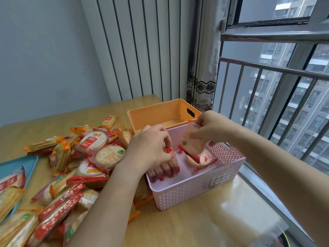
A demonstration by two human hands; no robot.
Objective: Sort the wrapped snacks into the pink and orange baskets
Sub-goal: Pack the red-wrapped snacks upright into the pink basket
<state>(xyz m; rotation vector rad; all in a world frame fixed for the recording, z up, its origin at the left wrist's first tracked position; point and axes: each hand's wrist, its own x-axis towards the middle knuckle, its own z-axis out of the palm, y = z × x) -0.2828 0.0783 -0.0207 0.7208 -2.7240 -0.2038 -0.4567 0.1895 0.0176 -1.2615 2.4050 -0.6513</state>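
Head view. Step in hand: loading the pink basket (195,189), centre-right of frame. The left hand (151,148) grips a row of red-ended packets (163,172) standing inside it. The right hand (210,129) pinches a round red-wrapped cracker (193,143) just above similar ones lying in the basket. Next move, I judge — lower, release, return to the loose pile (74,166) at lower left. Count: two baskets — one pink, one orange basket (160,111) behind; pile uncountable.

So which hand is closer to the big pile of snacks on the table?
Left. The left hand is right beside the pile; the right hand is farther off, over the pink basket, pinching a snack pack.
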